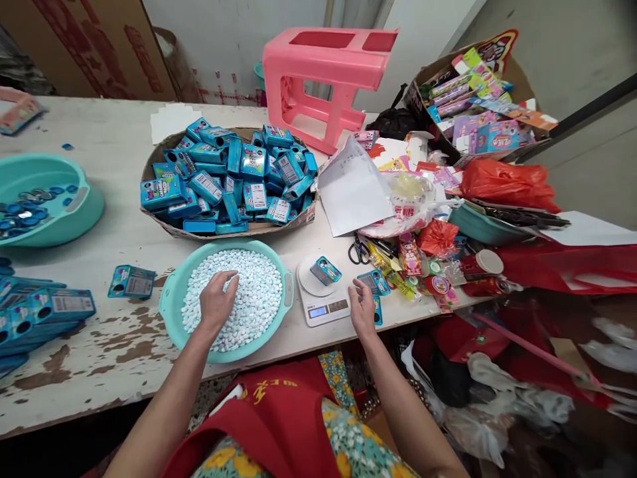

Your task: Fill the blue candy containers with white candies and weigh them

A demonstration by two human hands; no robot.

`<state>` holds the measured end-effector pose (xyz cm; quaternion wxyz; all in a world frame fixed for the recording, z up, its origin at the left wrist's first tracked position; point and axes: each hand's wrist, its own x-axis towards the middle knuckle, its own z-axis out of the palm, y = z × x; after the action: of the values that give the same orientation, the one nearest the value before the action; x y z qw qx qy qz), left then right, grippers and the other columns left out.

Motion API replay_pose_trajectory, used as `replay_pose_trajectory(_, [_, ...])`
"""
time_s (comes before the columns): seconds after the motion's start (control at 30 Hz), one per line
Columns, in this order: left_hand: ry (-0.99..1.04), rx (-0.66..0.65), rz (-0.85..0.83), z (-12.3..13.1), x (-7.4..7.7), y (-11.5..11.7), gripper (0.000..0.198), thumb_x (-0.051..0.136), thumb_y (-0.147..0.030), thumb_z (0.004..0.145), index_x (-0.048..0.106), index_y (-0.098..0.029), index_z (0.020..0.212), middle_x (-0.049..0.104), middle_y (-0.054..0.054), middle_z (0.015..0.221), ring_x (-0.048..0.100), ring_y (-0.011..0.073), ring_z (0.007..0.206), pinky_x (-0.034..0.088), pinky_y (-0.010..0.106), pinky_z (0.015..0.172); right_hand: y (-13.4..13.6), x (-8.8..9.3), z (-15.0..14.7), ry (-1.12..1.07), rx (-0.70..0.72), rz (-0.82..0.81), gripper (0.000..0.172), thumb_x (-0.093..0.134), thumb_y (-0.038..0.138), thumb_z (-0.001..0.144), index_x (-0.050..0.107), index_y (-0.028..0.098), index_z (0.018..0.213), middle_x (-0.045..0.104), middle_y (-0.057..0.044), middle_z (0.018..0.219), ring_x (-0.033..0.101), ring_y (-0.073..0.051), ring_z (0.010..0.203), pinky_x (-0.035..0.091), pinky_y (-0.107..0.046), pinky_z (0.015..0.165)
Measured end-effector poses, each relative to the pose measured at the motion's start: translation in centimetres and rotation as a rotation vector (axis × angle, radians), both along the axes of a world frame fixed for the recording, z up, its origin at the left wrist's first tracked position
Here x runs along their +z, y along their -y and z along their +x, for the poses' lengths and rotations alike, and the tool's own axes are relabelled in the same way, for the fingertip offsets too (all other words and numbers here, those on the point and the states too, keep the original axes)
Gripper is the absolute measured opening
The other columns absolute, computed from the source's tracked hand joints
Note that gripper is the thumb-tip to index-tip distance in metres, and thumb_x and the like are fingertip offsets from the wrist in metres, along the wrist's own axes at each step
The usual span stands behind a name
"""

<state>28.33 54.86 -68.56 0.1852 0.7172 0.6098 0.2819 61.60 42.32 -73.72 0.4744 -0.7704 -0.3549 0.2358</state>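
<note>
Print on blue boxes (229, 176), scale display (318, 310), apron (263, 392) characters: all too small or blurred to read

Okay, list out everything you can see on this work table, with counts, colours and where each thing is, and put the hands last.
Round teal plastic basin: one, front centre, filled with small white tablets.
Shallow cardboard tray: one, brown, behind the basin, heaped with many small blue tins.
White digital kitchen scale: one, right of the basin, a single open blue tin on its pan.
Second teal basin: one, far left, holding blue lids.
Pink plastic stool: one, on its side at the back.
Black-handled scissors: one pair, right of the scale.
Red plastic bag: one, far right.
Left hand: in the tablets, fingers curled.
Right hand: beside the scale, on a blue tin at the table edge.
</note>
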Motion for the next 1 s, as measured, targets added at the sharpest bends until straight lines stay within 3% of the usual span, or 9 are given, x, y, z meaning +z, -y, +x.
replay_pose_trajectory(0.2, [0.052, -0.009, -0.044, -0.3, 0.3, 0.0, 0.031, 0.045, -0.04, 0.088, 0.065, -0.02, 0.098, 0.067, 0.005, 0.102, 0.062, 0.0191, 0.094, 0.046, 0.028, 0.084, -1.9, 0.1, -0.6, -0.01, 0.094, 0.018, 0.068, 0.063, 0.052, 0.075, 0.044, 0.015, 0.129, 0.046, -0.017, 0.13, 0.049, -0.027, 0.115, 0.044, -0.044, 0.093])
replay_pose_trajectory(0.33, [0.07, -0.01, -0.063, -0.5, 0.7, 0.0, 0.03, 0.046, -0.039, 0.087, 0.066, -0.019, 0.097, 0.068, 0.005, 0.101, 0.062, 0.0193, 0.093, 0.046, 0.029, 0.084, -3.9, -0.4, -1.6, 0.0, 0.079, 0.068, 0.084, 0.077, 0.047, 0.059, 0.043, 0.016, 0.129, 0.047, -0.016, 0.131, 0.046, -0.028, 0.118, 0.042, -0.043, 0.096])
replay_pose_trajectory(0.43, [0.134, 0.004, -0.116, -0.3, 0.8, 0.1, 0.03, 0.048, -0.04, 0.085, 0.066, -0.019, 0.095, 0.068, 0.006, 0.1, 0.062, 0.02, 0.092, 0.045, 0.029, 0.083, -5.4, -0.7, -2.4, -0.09, 0.053, 0.071, 0.068, 0.078, 0.045, 0.057, 0.053, 0.016, 0.113, 0.06, -0.01, 0.111, 0.056, -0.024, 0.1, 0.046, -0.039, 0.089])
replay_pose_trajectory(0.5, [0.22, 0.026, -0.194, 0.2, 1.1, 0.3, 0.03, 0.052, -0.042, 0.082, 0.067, -0.019, 0.093, 0.068, 0.006, 0.1, 0.061, 0.0212, 0.093, 0.045, 0.03, 0.084, -6.0, 0.1, -2.9, -0.13, 0.034, 0.064, 0.053, 0.074, 0.046, 0.062, 0.057, 0.015, 0.102, 0.063, -0.005, 0.093, 0.058, -0.021, 0.086, 0.048, -0.037, 0.081])
replay_pose_trajectory(0.57, [0.404, 0.08, -0.313, 1.1, 1.6, 0.6, 0.033, 0.058, -0.046, 0.078, 0.067, -0.018, 0.092, 0.068, 0.007, 0.099, 0.062, 0.0222, 0.091, 0.046, 0.032, 0.083, -6.2, 2.3, -3.6, -0.102, 0.04, 0.09, 0.046, 0.073, 0.046, 0.065, 0.059, 0.015, 0.096, 0.063, -0.004, 0.087, 0.058, -0.02, 0.083, 0.047, -0.036, 0.079])
replay_pose_trajectory(0.63, [0.713, 0.15, -0.46, 2.4, 2.7, 0.9, 0.042, 0.061, -0.053, 0.075, 0.065, -0.017, 0.097, 0.068, 0.009, 0.099, 0.064, 0.0223, 0.088, 0.047, 0.033, 0.082, -6.0, 5.7, -4.7, -0.011, 0.122, 0.164, 0.041, 0.074, 0.043, 0.067, 0.061, 0.017, 0.096, 0.063, -0.004, 0.09, 0.057, -0.02, 0.086, 0.046, -0.035, 0.081])
replay_pose_trajectory(0.77, [1.405, 0.263, -0.716, 5.4, 5.3, 1.2, 0.06, 0.041, -0.067, 0.082, 0.061, -0.017, 0.109, 0.065, 0.013, 0.109, 0.064, 0.0223, 0.092, 0.05, 0.034, 0.077, -5.9, 11.8, -8.4, 0.285, 0.473, 0.257, 0.033, 0.071, 0.038, 0.075, 0.062, 0.024, 0.103, 0.064, -0.004, 0.097, 0.057, -0.021, 0.093, 0.042, -0.036, 0.086])
replay_pose_trajectory(0.87, [1.661, 0.356, -0.811, 6.5, 6.1, 0.9, 0.054, 0.038, -0.06, 0.087, 0.063, -0.014, 0.101, 0.066, 0.014, 0.103, 0.064, 0.0203, 0.086, 0.05, 0.03, 0.069, -6.8, 12.5, -11.3, 0.463, 0.651, 0.183, 0.028, 0.071, 0.036, 0.076, 0.065, 0.025, 0.101, 0.065, -0.003, 0.091, 0.057, -0.022, 0.089, 0.04, -0.036, 0.083])
replay_pose_trajectory(1.0, [1.802, 0.513, -0.765, 6.1, 5.8, 0.5, 0.027, 0.047, -0.032, 0.089, 0.062, -0.01, 0.084, 0.065, 0.01, 0.08, 0.063, 0.0159, 0.074, 0.049, 0.026, 0.067, -7.8, 11.0, -13.2, 0.497, 0.664, 0.143, 0.029, 0.069, 0.037, 0.077, 0.064, 0.023, 0.101, 0.065, -0.003, 0.089, 0.057, -0.022, 0.088, 0.04, -0.035, 0.078])
